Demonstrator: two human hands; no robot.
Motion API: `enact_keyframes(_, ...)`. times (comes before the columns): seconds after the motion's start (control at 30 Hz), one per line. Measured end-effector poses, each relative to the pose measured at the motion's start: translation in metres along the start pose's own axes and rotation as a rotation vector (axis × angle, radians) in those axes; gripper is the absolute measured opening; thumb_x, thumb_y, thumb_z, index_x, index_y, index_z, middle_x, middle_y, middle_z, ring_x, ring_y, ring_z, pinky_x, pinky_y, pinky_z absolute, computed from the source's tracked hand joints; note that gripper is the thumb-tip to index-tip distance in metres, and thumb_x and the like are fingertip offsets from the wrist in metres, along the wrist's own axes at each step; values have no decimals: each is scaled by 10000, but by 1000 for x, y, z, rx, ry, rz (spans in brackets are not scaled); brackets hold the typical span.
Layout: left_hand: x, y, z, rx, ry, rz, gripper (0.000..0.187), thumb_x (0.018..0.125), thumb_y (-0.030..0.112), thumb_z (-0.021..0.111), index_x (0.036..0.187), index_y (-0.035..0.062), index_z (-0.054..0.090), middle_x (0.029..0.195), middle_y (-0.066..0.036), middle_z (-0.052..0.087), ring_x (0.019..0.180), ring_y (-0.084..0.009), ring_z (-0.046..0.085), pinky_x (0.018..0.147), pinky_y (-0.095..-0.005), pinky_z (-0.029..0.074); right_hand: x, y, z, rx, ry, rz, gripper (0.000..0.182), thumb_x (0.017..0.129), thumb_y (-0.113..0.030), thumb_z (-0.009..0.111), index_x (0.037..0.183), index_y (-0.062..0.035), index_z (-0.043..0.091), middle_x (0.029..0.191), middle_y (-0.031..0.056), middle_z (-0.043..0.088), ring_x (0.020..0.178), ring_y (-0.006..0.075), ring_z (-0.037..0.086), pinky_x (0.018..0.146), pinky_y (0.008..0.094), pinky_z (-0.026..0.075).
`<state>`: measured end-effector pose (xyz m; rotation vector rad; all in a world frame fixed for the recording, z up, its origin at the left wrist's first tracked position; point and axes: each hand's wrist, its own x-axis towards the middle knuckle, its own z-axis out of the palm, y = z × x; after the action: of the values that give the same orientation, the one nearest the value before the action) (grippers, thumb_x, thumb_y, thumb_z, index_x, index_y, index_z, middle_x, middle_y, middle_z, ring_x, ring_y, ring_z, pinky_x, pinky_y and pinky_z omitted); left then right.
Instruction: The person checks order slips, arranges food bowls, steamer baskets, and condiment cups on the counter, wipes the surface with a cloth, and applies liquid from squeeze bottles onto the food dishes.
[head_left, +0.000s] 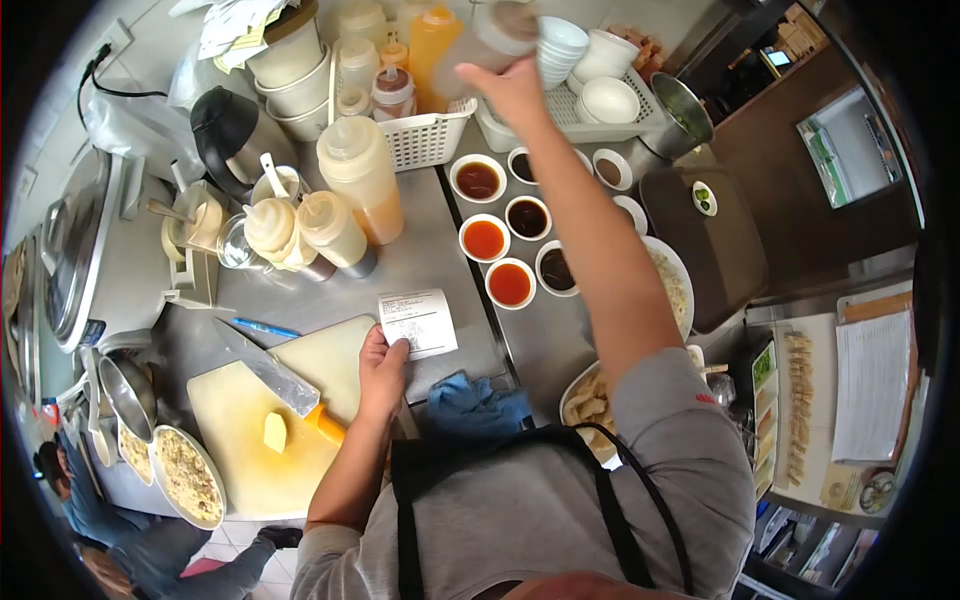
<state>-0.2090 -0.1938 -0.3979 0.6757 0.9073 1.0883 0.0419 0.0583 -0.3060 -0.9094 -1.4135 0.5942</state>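
My left hand (383, 368) pinches a white printed receipt (420, 322) above the steel counter, beside the cutting board (225, 400). My right hand (508, 92) reaches over the counter, closed around a blurred translucent bottle (485, 45) with a brownish top, between the white basket (425, 135) and a tray of white bowls. Below my right forearm stand several small white bowls of sauce, among them red sauce (483, 239), dark sauce (526, 217) and brown sauce (477, 180). My forearm hides part of this group.
A knife (270, 370) with an orange handle and a yellow piece (275, 433) lie on the board. Squeeze bottles (360, 180) stand behind the receipt. A blue cloth (475, 405) lies near my apron. Another person (140, 545) is at lower left.
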Motion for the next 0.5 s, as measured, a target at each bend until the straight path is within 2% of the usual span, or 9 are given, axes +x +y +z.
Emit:
enact_keyframes(0.1,-2,1,2,-8,4,-24,188,760,-43,393,923,-2,476,918,-86,559,824,-121,523,780,-242,389,-15,6,36,-351,160,14,692,545,-161,731,1103,-6,351,1033,121,500,932,199,501,801,306,409)
enact_keyframes(0.2,-2,2,0,-12,8,-22,183,758,-44,395,917,-5,477,915,-89,559,823,-120,522,777,-241,389,-26,4,46,-726,154,245,768,464,-231,747,1074,13,348,1025,167,496,958,268,494,807,349,400)
enact_keyframes(0.3,-2,4,-4,-7,13,-28,181,756,-44,398,913,-6,478,906,-86,560,812,-114,520,768,-237,388,-20,3,39,-281,273,140,758,479,-216,736,1079,17,335,1036,168,489,957,268,491,815,346,398)
enact_keyframes(0.33,-1,3,-7,12,15,-29,180,755,-43,399,912,-5,478,901,-83,560,808,-112,519,764,-234,387,-15,-17,35,-325,355,82,762,481,-216,732,1082,20,326,1034,172,488,938,265,500,807,349,406)
enact_keyframes(0.43,-2,7,-3,8,16,-58,177,751,-40,401,906,-3,480,887,-74,560,795,-106,515,754,-225,384,7,-31,14,-222,256,113,775,479,-210,732,1091,19,315,1039,169,485,937,261,499,811,343,405)
enact_keyframes(0.5,-1,8,0,7,8,-55,176,749,-38,402,902,-1,482,882,-70,558,792,-104,513,751,-220,382,7,-33,3,-272,214,79,779,480,-225,729,1095,22,320,1041,172,483,943,263,496,816,349,399)
